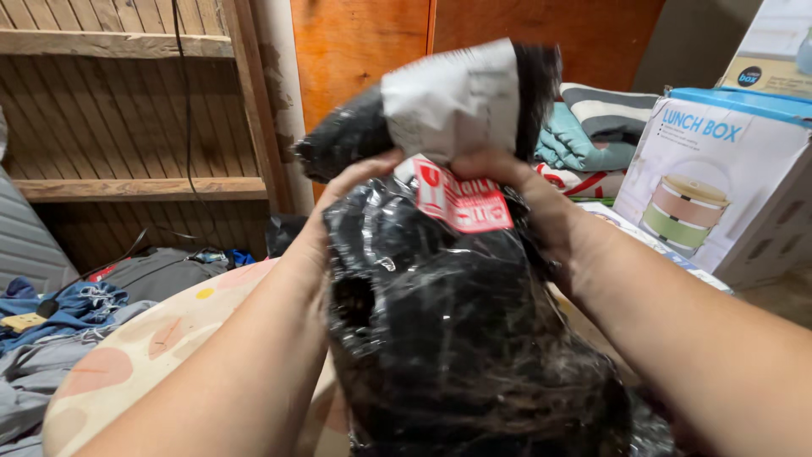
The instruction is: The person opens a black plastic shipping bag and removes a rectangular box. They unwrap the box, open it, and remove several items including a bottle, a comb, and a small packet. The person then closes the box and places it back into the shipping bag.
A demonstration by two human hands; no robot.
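Observation:
I hold up a black plastic mailing bag [440,313] in front of me, glossy and crumpled, with a white paper label [452,101] folded over its top and a red sticker [463,201] below that. My left hand [342,199] grips the bag's upper left edge. Gripping the upper right edge beside the red sticker is my right hand [524,190]. Both forearms reach in from the bottom corners. The bag hides whatever lies behind it.
A white and blue cardboard box [719,182] picturing stacked food containers stands at the right. Folded cloths [592,135] lie behind the bag. A patterned cushion [144,347] and heaped clothes [59,322] sit lower left, wooden shelves [127,186] behind.

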